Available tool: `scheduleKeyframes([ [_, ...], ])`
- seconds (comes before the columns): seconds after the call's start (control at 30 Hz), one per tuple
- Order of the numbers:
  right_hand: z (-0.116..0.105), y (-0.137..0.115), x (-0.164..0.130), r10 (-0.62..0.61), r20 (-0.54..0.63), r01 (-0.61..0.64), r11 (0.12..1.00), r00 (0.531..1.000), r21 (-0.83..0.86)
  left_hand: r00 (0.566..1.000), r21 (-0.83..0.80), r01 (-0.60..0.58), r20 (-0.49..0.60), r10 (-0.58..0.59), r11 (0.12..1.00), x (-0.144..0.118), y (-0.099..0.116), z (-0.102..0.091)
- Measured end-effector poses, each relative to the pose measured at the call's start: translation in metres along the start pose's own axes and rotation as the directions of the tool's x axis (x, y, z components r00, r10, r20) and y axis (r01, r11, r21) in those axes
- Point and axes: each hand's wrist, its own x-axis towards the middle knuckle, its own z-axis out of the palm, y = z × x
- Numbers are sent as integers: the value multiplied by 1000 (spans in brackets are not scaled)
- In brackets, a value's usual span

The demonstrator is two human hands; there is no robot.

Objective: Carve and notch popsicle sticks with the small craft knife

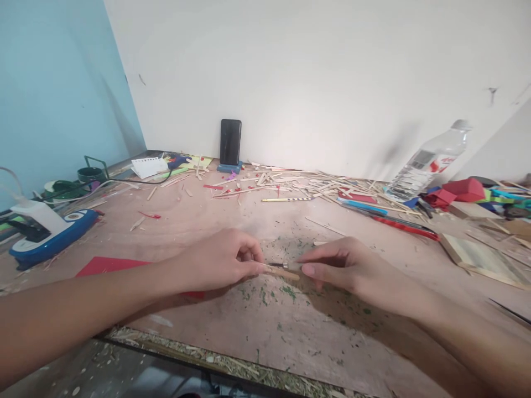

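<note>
Near the front middle of the table, my left hand is closed, thumb and fingers pinching a flat wooden craft stick that points right. Just behind the stick lies a small dark piece with a shiny end; its kind is too blurred to tell. Facing it from the right is my right hand, its thumb and forefinger bent close together by the stick's right end. Whatever sits between those fingertips is hard to make out. Green crumbs lie scattered below both hands.
Red paper lies under my left forearm. A blue and white power strip stands at left. Behind are a propped phone, a pencil and many wood sticks. A water bottle, red-handled cutter and wood block are right.
</note>
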Motion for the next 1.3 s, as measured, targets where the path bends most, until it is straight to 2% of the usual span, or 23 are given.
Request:
scheduleKeyframes([
  [0.1,-3,2,3,31,-96,-29,999,995,19,1000,-16,-23,-21,23,1000,3,-3,0],
  [0.2,-19,8,22,69,-246,-64,998,967,29,998,-29,-26,-55,25,999,19,-6,-7],
  [0.3,-47,13,64,95,-409,-90,995,907,31,993,0,-45,-114,44,999,58,-8,-22],
  [0.4,-71,15,116,94,-570,-78,996,816,53,977,44,-39,-207,47,998,111,-11,-38],
  [0.5,-78,21,156,117,-660,-83,993,742,83,960,75,-47,-274,66,996,155,-18,-47],
  [0.57,-75,31,170,126,-682,-75,992,721,104,952,91,-67,-293,91,994,171,-25,-47],
  [0.7,-68,51,179,144,-678,-48,986,720,158,948,99,-116,-284,140,988,180,-41,-45],
  [0.83,-66,60,182,140,-673,8,977,726,212,950,88,-127,-275,147,988,181,-48,-45],
  [1.1,-68,64,185,83,-766,223,932,637,286,943,92,-124,-299,146,988,189,-53,-45],
  [1.3,-73,74,192,111,-760,265,897,640,354,939,121,-111,-312,144,986,192,-56,-45],
])
